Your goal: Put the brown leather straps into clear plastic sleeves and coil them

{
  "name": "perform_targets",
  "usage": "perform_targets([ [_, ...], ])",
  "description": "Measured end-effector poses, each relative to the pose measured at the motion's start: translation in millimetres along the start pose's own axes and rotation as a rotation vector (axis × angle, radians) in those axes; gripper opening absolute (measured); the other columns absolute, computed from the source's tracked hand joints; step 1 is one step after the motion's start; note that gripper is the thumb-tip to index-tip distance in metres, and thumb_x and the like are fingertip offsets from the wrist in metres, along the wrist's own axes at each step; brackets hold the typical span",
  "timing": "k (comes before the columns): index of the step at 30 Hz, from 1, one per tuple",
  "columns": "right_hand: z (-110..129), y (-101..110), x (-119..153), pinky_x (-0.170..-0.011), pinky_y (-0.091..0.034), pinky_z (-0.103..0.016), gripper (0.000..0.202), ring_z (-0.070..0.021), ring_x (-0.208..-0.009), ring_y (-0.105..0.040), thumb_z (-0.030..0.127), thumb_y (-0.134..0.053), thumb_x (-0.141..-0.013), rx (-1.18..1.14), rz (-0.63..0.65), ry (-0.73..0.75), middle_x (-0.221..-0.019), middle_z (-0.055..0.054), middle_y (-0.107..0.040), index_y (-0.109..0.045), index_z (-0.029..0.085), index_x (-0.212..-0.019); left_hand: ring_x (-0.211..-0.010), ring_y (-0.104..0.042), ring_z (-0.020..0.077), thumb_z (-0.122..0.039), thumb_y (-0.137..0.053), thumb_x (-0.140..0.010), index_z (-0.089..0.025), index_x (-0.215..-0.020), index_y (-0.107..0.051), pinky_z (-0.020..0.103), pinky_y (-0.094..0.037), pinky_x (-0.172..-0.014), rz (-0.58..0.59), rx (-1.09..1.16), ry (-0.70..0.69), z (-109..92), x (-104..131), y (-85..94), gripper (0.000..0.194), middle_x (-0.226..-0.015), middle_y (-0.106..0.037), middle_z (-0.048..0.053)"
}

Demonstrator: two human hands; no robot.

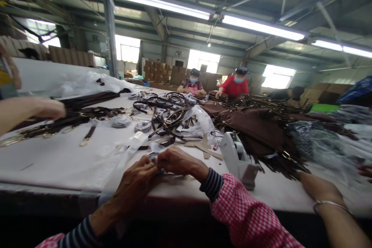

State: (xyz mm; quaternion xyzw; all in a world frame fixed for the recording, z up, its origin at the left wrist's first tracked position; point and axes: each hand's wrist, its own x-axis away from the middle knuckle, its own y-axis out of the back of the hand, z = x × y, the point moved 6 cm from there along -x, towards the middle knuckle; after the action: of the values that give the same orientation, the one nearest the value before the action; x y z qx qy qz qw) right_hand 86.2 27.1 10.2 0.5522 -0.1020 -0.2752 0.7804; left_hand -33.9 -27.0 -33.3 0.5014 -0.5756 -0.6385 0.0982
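Small plastic-wrapped bundle point(152, 156) is pinched between the left hand point(142, 172) and right hand point(176, 161), so both hands are closed on it, near the table's point(58, 162) front edge; a tape dispenser point(229, 153) is parked just right, loads of brown fabric items point(255, 128) piled beyond

A: Where's the light from?
B: Bright tube lights point(162, 4) overhead, plus far windows point(128, 49) blown out to white.
A: Shadows?
B: Below the near edge of the table point(66, 162), almost black.
A: Is it sharp?
B: Hardly. The plastic-wrapped coil point(152, 156) between left hand point(138, 176) and right hand point(177, 161) is soft; the far cardboard boxes point(157, 71) are hazy.
A: Edges?
B: Stretched: a co-worker's right-side forearm point(345, 221) looks elongated, and a left-side forearm point(23, 112) is smeared.
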Motion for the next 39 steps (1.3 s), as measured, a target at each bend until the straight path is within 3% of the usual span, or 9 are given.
perform_targets([
  [3,1,1,-6,-0.063,-0.038,-0.022,0.009,-0.0134,-0.069,-0.056,0.017,-0.067,-0.091,0.011,0.029,-0.042,-0.075,0.001,-0.065,-0.07,0.018,-0.099,-0.092,-0.063,0.0238,-0.029,-0.058,-0.099,-0.028,-0.099,-0.076,0.03,-0.053,-0.074,-0.062,0.028,-0.006,8,5,-6.2,0.018,-0.091,-0.074,0.003],
  [6,-5,-1,-11,-0.059,-0.039,-0.02,0.023,-0.0139,-0.069,-0.058,0.025,-0.071,-0.089,-0.008,0.043,-0.114,-0.077,0.002,-0.065,-0.064,0.017,-0.109,-0.095,-0.064,0.0246,-0.029,-0.055,-0.1,-0.031,-0.112,-0.076,0.03,-0.053,-0.075,-0.103,0.054,-0.025,13,9,-9.6,0.025,-0.095,-0.076,0.003],
  [9,-2,-7,-21,-0.052,-0.034,-0.022,0.018,-0.0142,-0.064,-0.054,0.033,-0.071,-0.087,0.199,0.039,-0.107,-0.075,0.001,-0.064,-0.064,0.018,-0.092,-0.098,-0.065,0.0252,-0.02,-0.05,-0.098,-0.033,-0.119,-0.076,0.032,-0.055,-0.08,-0.1,0.058,-0.051,14,12,-9.8,0.036,-0.101,-0.078,0.002],
  [14,11,-13,-45,-0.05,-0.03,-0.021,0.02,-0.0135,-0.063,-0.052,0.037,-0.067,-0.09,0.33,0.05,-0.085,-0.077,0.0,-0.064,-0.063,0.019,-0.081,-0.114,-0.063,0.0295,-0.027,-0.052,-0.098,-0.037,-0.113,-0.079,0.039,-0.056,-0.095,-0.13,0.014,-0.061,16,19,-11.8,0.032,-0.12,-0.079,-0.002],
  [19,0,-14,-50,-0.048,-0.029,-0.019,0.025,-0.0104,-0.055,-0.049,0.016,-0.067,-0.082,0.084,0.267,-0.113,-0.057,0.004,-0.052,-0.055,0.016,-0.06,-0.105,-0.066,0.0285,-0.028,-0.05,-0.101,-0.03,-0.115,-0.076,0.04,-0.055,-0.09,-0.209,-0.007,-0.116,15,25,-12.2,0.029,-0.114,-0.079,0.002],
  [25,-15,-11,-35,-0.051,-0.046,-0.017,0.005,-0.0124,-0.06,-0.067,0.008,-0.067,-0.085,-0.336,0.424,-0.16,-0.065,0.003,-0.068,-0.066,0.013,-0.085,-0.082,-0.062,0.022,-0.028,-0.052,-0.105,-0.025,-0.101,-0.073,0.032,-0.048,-0.072,-0.268,-0.018,-0.185,-2,19,1.9,0.022,-0.089,-0.075,0.001],
  [27,-21,-9,-35,-0.052,-0.047,-0.016,0.01,-0.012,-0.062,-0.068,0.007,-0.071,-0.082,-0.388,0.393,-0.169,-0.068,0.003,-0.07,-0.069,0.012,-0.09,-0.079,-0.06,0.0222,-0.028,-0.055,-0.105,-0.024,-0.093,-0.071,0.032,-0.047,-0.071,-0.289,-0.035,-0.201,-9,15,6.4,0.02,-0.081,-0.072,0.001],
  [31,-28,-8,-37,-0.049,-0.039,-0.016,0.013,-0.0066,-0.052,-0.054,0.009,-0.08,-0.076,-0.36,0.266,-0.127,-0.064,0.006,-0.065,-0.075,0.012,-0.087,-0.078,-0.057,0.0228,-0.026,-0.056,-0.105,-0.022,-0.086,-0.069,0.033,-0.046,-0.074,-0.277,-0.052,-0.194,-15,11,7.4,0.023,-0.076,-0.069,0.001],
  [39,-13,-9,-26,-0.064,-0.04,-0.021,0.011,-0.0126,-0.071,-0.061,0.004,-0.075,-0.079,-0.18,0.079,-0.064,-0.075,0.0,-0.07,-0.08,0.012,-0.085,-0.082,-0.057,0.0247,-0.028,-0.064,-0.101,-0.021,-0.085,-0.072,0.034,-0.044,-0.075,-0.233,-0.032,-0.112,-6,11,-0.4,0.019,-0.076,-0.069,0.003],
])
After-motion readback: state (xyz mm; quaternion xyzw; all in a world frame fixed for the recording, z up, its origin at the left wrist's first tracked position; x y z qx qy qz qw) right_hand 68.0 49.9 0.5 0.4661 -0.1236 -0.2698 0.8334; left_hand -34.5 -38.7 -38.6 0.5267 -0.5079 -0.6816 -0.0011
